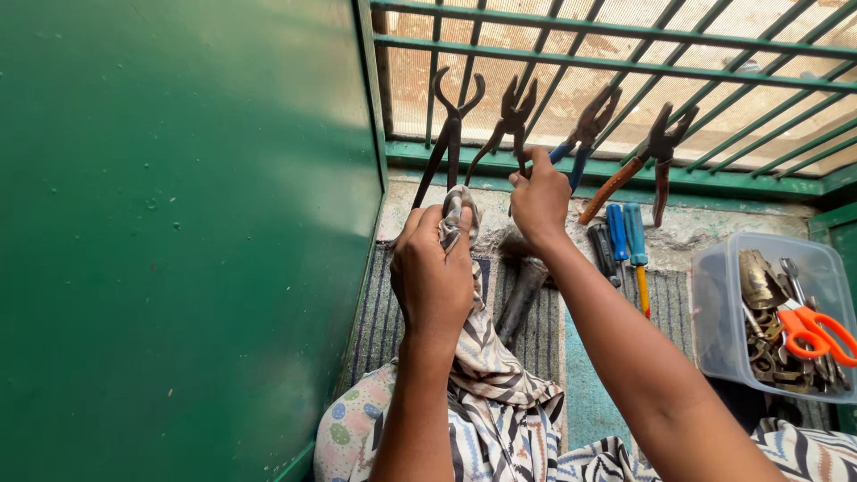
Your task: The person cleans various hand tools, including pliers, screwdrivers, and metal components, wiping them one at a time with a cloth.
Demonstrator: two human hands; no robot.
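Note:
My left hand (434, 272) is closed around a bunched striped cloth (486, 357) that trails down toward my lap. My right hand (538, 198) pinches one handle of a dark rusty pair of pliers (511, 120) that hangs by its jaws on a green window grille (607, 62). To its left on the same bar hang dark pincers (453, 120). To its right hang blue-handled pliers (585, 129) and orange-handled pliers (647, 161).
A green metal panel (178, 223) fills the left side. Blue and black screwdrivers (625, 241) and a hammer (522, 290) lie on a striped mat. A clear plastic box (719, 303) at right holds orange scissors (817, 330) and metal parts.

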